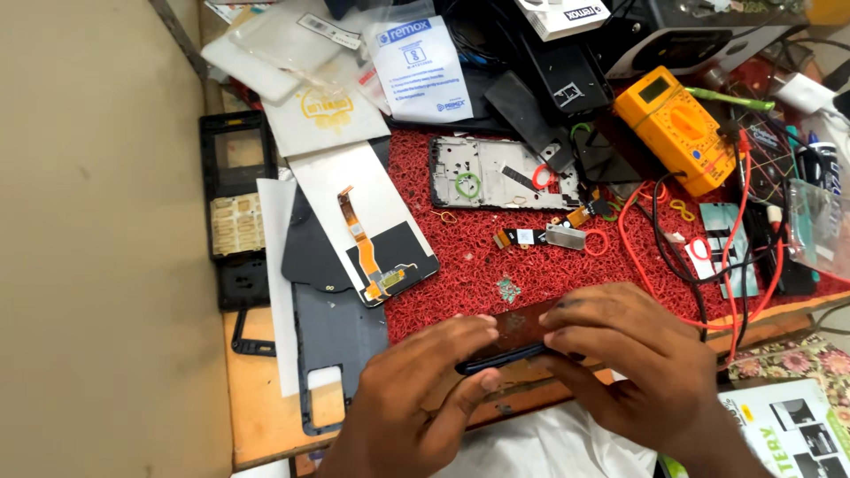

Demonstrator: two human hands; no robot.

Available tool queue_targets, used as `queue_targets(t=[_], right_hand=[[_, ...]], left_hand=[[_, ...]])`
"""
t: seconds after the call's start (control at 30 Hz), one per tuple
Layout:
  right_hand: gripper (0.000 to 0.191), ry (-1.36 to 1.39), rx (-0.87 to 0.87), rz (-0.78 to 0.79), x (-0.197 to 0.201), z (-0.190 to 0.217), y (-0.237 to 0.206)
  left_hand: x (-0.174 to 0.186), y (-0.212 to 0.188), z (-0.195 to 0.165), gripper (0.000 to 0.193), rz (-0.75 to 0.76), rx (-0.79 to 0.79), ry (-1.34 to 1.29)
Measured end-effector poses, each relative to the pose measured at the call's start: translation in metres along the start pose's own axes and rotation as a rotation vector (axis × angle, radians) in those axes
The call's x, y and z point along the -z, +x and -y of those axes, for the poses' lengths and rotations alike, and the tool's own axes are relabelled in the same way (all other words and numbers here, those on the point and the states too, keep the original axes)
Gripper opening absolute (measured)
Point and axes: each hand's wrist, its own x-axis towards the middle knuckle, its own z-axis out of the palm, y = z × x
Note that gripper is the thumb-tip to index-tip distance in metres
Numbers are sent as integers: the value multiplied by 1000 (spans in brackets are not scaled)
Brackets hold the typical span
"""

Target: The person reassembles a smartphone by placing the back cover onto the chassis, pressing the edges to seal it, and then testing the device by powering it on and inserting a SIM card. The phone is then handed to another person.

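Two hands: both clamp one dark phone body (509, 341) at the near edge of the red mat (496, 274).
Left hand (416, 389): fingers over the top, thumb pressed under the phone's left end.
Right hand (620, 354): fingers curled tight over its right end.
Beyond the grip: metal phone frame (500, 173), yellow multimeter (677, 124).
Left of the grip: display panel (363, 221) with an orange flex cable, lying face down.
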Motion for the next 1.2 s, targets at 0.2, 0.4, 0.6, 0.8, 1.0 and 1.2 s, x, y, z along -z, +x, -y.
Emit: queue_targets(t=[0.2,0.4,0.6,0.8,1.0,1.2], right_hand=[[29,2,4,-28,-14,14,1],[31,-39,68,-13,-22,16,3],[31,-27,20,-11,-28,18,3],[31,-50,-56,9,-29,23,4],[29,-84,-138,12,-32,28,2],[25,-114,-175,-7,-38,30,-1]], left_hand=[[1,-5,-7,36,-200,-68,-8],[7,-12,-1,49,-117,-7,-151],[7,-18,3,48,-102,64,-189],[-3,-21,10,34,-182,-42,-241],[-11,-23,17,24,-229,-106,-242],[-18,-22,11,20,-300,0,-333]])
